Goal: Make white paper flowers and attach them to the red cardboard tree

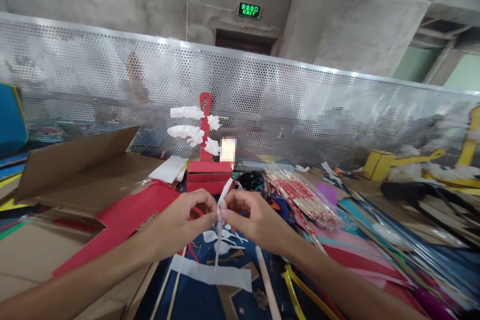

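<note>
A thin white paper strip hangs upright in front of me. My left hand is closed in a pinch on it from the left. My right hand pinches it from the other side, fingertips almost touching the left ones. The strip's twisted upper end sticks up above both thumbs. Below lies a wider white strip, stretched across two thin wooden sticks. Several white spoon-shaped pieces rest just beyond the hands. A red stand with white-wrapped pieces on it stands behind.
A perforated metal panel runs behind the table. An open cardboard box and a red sheet lie left. To the right are bagged red-and-white sticks, yellow-handled scissors or pliers, coloured sheets and a yellow piece.
</note>
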`<state>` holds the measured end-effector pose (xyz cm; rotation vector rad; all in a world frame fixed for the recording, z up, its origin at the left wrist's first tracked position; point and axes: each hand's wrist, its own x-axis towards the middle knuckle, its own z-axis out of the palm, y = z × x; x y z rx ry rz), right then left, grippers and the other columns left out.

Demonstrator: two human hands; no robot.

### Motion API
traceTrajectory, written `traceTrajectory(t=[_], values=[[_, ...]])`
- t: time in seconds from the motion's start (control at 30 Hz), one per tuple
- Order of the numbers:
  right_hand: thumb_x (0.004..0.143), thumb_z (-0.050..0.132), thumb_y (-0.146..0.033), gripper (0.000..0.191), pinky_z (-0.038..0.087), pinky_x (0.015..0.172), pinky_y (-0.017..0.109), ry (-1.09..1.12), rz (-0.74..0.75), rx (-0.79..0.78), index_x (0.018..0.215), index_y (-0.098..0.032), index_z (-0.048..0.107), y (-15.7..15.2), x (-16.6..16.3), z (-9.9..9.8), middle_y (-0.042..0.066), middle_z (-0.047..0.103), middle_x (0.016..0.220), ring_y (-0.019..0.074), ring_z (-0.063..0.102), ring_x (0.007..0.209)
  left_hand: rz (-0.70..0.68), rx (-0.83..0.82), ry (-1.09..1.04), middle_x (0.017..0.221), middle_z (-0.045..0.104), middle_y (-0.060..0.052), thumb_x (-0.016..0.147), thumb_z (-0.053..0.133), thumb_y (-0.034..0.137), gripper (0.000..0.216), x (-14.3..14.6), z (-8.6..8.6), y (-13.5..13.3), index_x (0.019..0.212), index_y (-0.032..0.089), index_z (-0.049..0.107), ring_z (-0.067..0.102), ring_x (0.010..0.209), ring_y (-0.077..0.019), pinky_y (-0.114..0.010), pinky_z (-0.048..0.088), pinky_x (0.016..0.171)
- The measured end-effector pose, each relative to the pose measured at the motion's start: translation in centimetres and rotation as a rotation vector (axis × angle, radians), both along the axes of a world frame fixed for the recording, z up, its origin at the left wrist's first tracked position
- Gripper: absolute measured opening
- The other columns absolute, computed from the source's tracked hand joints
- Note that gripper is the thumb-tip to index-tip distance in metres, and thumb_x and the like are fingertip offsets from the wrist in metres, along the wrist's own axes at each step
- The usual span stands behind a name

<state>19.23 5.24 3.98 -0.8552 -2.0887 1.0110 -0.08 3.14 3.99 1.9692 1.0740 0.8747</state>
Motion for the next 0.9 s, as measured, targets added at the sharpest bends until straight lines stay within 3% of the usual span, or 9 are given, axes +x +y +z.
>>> traceTrajectory(t=[0.2,0.5,0.7,0.9], values=[[0.081,0.058,-0.026,0.01,0.041,0.06,0.023,-0.013,-0.018,0.047,0.08,-0.016,0.059,-0.12,-0.09,0.12,0.0,0.056,0.071,0.0107,0.05,0.064,0.008,0.006,0.01,0.081,0.059,-0.002,0.084,0.051,0.034,0.019,0.08,0.13,-0.05,0.082,0.017,0.056,0.056,0.073,-0.015,-0.026,0.045,0.068],[0.083,0.057,-0.028,0.014,0.037,0.051,0.021,0.007,0.008,-0.08,0.08,-0.015,0.058,0.11,0.02,0.04,0.0,0.056,0.067,0.0077,0.046,0.053,0.006,-0.021,0.009,0.08,0.059,-0.002,0.086,0.048,0.034,0.02,-0.06,-0.12,0.03,0.087,0.016,0.057,0.053,0.071,-0.0143,-0.025,0.043,0.064],[0.082,0.059,-0.026,0.011,0.039,0.058,0.022,0.007,0.013,-0.009,0.079,-0.015,0.058,0.01,-0.08,0.14,-0.001,0.055,0.069,0.0093,0.049,0.062,0.016,-0.017,0.013,0.08,0.058,-0.001,0.084,0.051,0.033,0.018,-0.01,0.05,-0.08,0.084,0.017,0.057,0.053,0.07,-0.0134,-0.024,0.042,0.064],[0.083,0.057,-0.024,0.01,0.039,0.053,0.021,0.011,0.032,-0.049,0.079,-0.015,0.058,-0.11,-0.1,0.38,-0.001,0.055,0.067,0.008,0.048,0.057,0.022,-0.021,0.007,0.077,0.057,0.0,0.085,0.05,0.038,0.023,0.08,0.0,-0.02,0.084,0.017,0.057,0.053,0.069,-0.0137,-0.025,0.042,0.064]])
